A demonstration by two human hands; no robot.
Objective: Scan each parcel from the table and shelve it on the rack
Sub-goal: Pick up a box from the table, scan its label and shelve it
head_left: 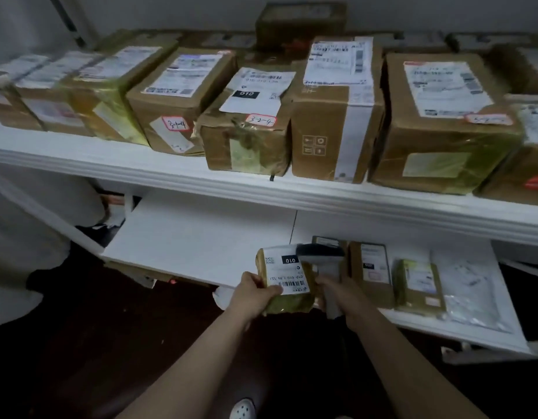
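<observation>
Before lower shelf (201, 237), left fingers (261, 289) pinch parcel (287, 276), right fingers (325, 285) grip scanner (320, 253)

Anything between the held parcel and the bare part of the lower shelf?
Nothing visible. The small brown taped parcel in the left hand sits at the bare white lower shelf; the grey handheld scanner is to its right.

The parcel (288, 282) label reads "010"; one shelf box (177, 95) bears "3-1-4", its neighbour (246, 137) "3-2-4" (plus "010").

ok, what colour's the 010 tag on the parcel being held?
Black tag with white digits, on the white label of the parcel. Head view.
</observation>
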